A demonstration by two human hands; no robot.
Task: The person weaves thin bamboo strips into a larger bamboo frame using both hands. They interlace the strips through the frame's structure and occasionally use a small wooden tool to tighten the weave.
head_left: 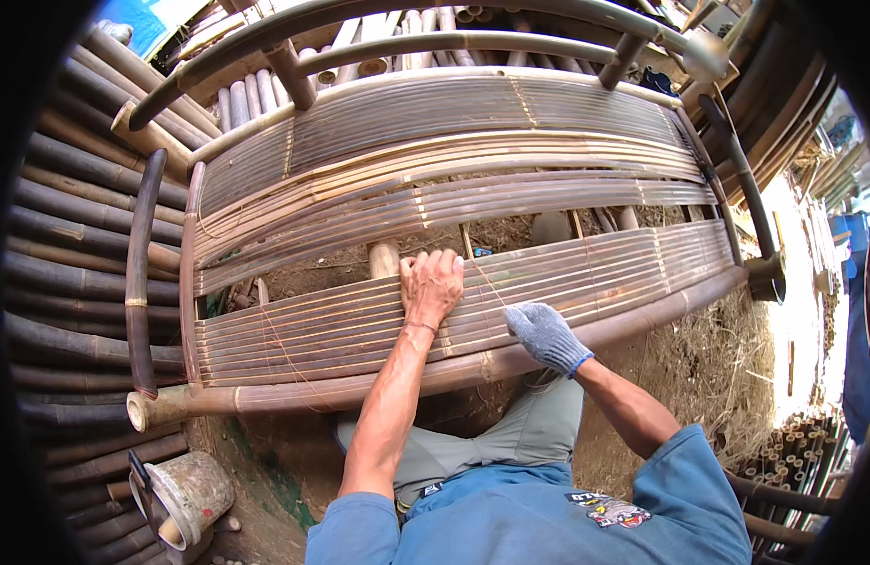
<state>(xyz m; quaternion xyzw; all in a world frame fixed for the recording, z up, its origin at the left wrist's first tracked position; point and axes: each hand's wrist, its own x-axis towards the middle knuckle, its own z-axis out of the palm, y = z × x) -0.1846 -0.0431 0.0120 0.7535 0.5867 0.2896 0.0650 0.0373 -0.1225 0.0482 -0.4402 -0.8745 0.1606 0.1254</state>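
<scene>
A dark bamboo bench frame lies before me, its thick front rail point(473, 369) just above my knees. My bare left hand point(432, 287) is closed over the far edge of the front band of bamboo slats point(331, 331), fingertips curled into the gap behind it. A thin cord point(488, 282) slants across these slats to my right hand point(548, 336), which wears a grey knitted glove and is closed on it. The glove's fingertips are partly hidden. Beyond the gap runs a middle band of slats point(510, 200), with another band point(407, 113) at the back.
Dark bamboo poles point(87, 273) are stacked at the left. A dirty white bucket point(198, 485) stands at the lower left with tools in it. The bench's backrest point(463, 40) rises at the far side. Cut bamboo point(793, 461) lies at the lower right.
</scene>
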